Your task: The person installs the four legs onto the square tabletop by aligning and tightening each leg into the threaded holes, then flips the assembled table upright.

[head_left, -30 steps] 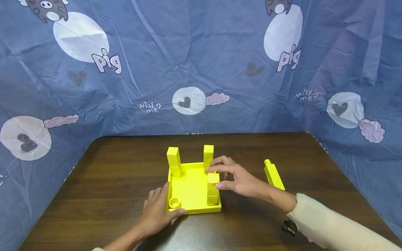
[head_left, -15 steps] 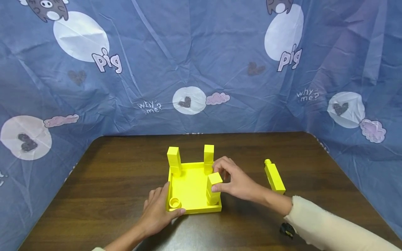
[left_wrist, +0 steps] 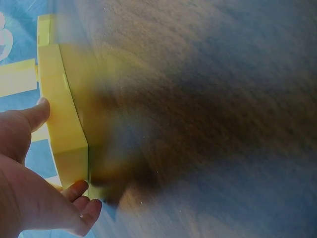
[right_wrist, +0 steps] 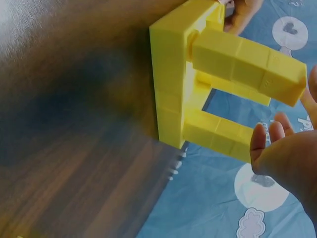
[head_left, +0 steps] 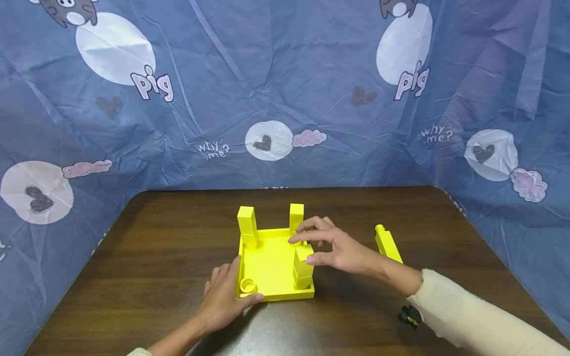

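A yellow toy table (head_left: 271,264) lies upside down, a square raised-rim top with three block legs upright. Its near-left corner bears a round socket (head_left: 248,286) without a leg. My left hand (head_left: 221,301) holds that corner, thumb on the front wall and fingers along the left side. Around the near-right leg (head_left: 303,267), my right hand (head_left: 336,249) has its fingers spread, the thumb at the leg's top and the other fingers reaching behind it. In the right wrist view, that leg (right_wrist: 247,62) leans slightly against the others.
A loose yellow leg (head_left: 388,243) with a round peg end lies on the brown table (head_left: 178,247) to the right, partly behind my right forearm. A black object (head_left: 409,316) shows beside the right sleeve. Blue patterned cloth (head_left: 187,99) hangs around the table's back and sides.
Half a second ago my right fingers gripped the near-right leg and had turned it; now they have loosened and spread out again. The left hand and toy table have stayed in place.
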Tool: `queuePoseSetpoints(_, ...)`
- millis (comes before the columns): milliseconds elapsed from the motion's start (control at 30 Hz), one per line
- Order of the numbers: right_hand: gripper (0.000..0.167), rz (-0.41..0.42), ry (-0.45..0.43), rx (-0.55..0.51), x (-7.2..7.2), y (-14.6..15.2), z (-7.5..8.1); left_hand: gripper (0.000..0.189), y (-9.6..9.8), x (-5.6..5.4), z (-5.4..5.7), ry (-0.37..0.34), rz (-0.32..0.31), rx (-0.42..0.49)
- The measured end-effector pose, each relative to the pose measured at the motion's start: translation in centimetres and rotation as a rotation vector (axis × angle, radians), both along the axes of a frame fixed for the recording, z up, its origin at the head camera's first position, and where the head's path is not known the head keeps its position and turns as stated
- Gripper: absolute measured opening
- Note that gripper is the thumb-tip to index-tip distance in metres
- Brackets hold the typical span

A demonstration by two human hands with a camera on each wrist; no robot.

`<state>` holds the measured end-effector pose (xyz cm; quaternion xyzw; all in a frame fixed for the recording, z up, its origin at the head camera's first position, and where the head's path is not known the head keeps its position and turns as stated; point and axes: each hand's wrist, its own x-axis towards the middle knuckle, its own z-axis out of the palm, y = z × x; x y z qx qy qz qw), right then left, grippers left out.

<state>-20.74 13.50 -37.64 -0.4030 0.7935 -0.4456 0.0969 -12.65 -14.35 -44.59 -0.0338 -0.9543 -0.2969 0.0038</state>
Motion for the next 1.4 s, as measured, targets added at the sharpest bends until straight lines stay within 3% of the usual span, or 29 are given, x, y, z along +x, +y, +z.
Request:
queuePoseSetpoints(200, 0.033, 0.022, -0.015, 0.011, -0.2, 0.1, 0.0, 0.102, 0.0, -0.2, 0.0, -0.025, 0.011, -0.001)
queuePoseSetpoints(367, 0.033, -0.037, 0.001, 0.000, -0.1, -0.3, -0.4, 0.103, 0.0, -0.3, -0.1, -0.021, 0.015, -0.004)
queuePoseSetpoints(600, 0.036, -0.104, -0.066, -0.006, 0.4, -1.0, -1.0, 0.102, 0.0, -0.2, -0.2, -0.015, 0.013, 0.004)
queuePoseSetpoints(933, 0.044, 0.000, 0.012, 0.022, -0.2, 0.1, 0.0, 0.101, 0.0, -0.1, -0.1, -0.001, 0.002, 0.009)
queuePoseSetpoints(1233, 0.040, 0.111, -0.005, 0.109, -0.7, 0.5, 1.1, 0.101, -0.1, 0.0, 0.0, -0.011, -0.005, 0.000)
queuePoseSetpoints(1400, 0.036, 0.109, -0.036, 0.096, -0.7, 0.3, 0.9, 0.101, -0.1, 0.0, 0.0, -0.016, 0.000, 0.001)
